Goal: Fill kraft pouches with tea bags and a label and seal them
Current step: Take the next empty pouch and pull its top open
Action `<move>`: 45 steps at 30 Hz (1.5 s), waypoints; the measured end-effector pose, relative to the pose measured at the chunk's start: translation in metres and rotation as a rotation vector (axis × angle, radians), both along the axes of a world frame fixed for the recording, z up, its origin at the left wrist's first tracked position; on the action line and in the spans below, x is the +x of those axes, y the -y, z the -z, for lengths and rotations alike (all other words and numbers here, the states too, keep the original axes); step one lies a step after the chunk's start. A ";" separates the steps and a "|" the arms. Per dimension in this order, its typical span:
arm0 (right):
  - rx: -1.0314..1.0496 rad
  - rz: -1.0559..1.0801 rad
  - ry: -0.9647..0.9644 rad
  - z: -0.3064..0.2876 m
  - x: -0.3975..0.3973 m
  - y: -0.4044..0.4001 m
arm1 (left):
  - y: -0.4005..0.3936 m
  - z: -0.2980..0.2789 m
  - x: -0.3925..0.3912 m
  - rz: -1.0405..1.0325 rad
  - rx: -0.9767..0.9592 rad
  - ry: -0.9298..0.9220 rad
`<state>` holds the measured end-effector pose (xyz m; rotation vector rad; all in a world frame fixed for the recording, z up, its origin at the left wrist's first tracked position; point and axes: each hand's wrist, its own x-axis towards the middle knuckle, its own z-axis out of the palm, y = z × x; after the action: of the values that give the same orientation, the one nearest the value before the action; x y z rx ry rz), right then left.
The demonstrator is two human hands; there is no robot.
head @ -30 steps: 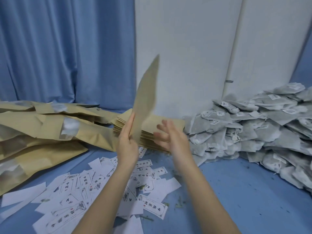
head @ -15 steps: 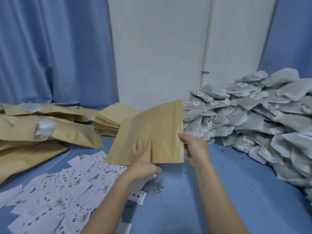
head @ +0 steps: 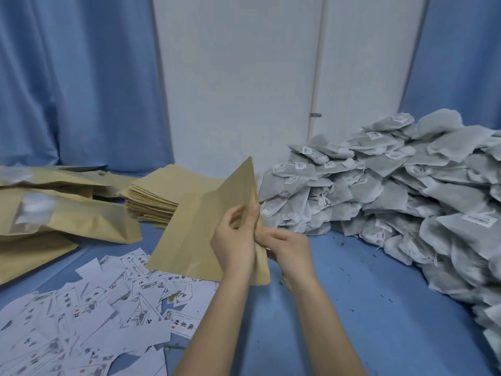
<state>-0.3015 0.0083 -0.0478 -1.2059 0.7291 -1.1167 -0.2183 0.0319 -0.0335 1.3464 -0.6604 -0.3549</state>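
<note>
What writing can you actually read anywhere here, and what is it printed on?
"林荼园": my best reading of the three large characters on a paper label near the left forearm; slightly blurred, so uncertain.
Other labels in the scatter: large characters and pictures, too blurred to read.
White tags on the tea bags: printed lines, too small to read.
Kraft pouch in the hands: no print visible.

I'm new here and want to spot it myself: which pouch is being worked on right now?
Start at the white wall panel; below it, both hands meet. The kraft pouch is the flat one pinched by the left hand and right hand, lifted off the table, unlike the stack of pouches.
</note>
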 end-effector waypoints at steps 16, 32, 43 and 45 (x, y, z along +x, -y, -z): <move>-0.387 0.176 -0.357 0.011 0.010 -0.006 | 0.003 0.030 -0.004 -0.191 -0.028 0.431; -0.365 0.529 -0.512 0.031 0.008 0.006 | -0.001 0.027 -0.005 -0.152 0.029 0.610; -0.614 0.533 -0.658 0.012 -0.008 0.006 | -0.009 0.009 -0.022 -0.172 0.190 1.074; -0.521 0.512 -0.757 0.013 -0.015 0.007 | -0.012 0.008 -0.031 -0.134 0.226 1.103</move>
<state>-0.3164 0.0008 -0.0608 -2.0035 1.4361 -1.3092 -0.2492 0.0436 -0.0417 1.7573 -1.4478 0.4982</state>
